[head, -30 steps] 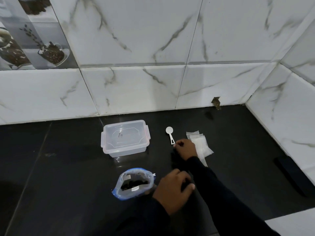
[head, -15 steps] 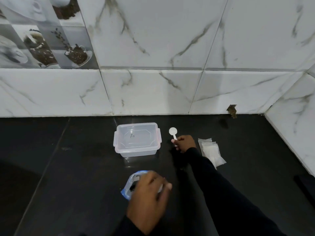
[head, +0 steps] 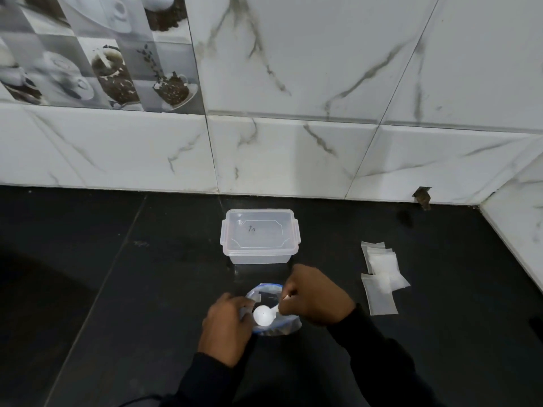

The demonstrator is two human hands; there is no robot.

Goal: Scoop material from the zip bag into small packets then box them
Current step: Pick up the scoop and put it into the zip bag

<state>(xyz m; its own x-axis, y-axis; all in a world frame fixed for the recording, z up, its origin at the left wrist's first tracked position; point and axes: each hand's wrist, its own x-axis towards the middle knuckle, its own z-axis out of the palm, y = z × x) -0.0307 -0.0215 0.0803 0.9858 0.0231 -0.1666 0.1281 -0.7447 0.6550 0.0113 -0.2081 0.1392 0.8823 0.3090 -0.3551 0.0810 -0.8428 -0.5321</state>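
Note:
A blue-rimmed zip bag (head: 266, 292) with dark material stands open on the black counter (head: 117, 289). My left hand (head: 227, 327) grips the bag's left rim. My right hand (head: 316, 298) pinches the handle of a white scoop (head: 263, 315), whose round bowl sits over the bag's mouth. Behind the bag stands a clear plastic box (head: 260, 236) with its lid on. To the right, several small clear packets (head: 380, 276) lie flat in a loose pile.
White marble-look wall tiles (head: 293, 142) rise behind the box and along the right side. A small brown notch (head: 423, 195) marks the wall's base near the right corner.
My right hand picked the scoop up from beside the box and brought it over the bag. My left hand stayed on the bag's rim. The view swung left and closer.

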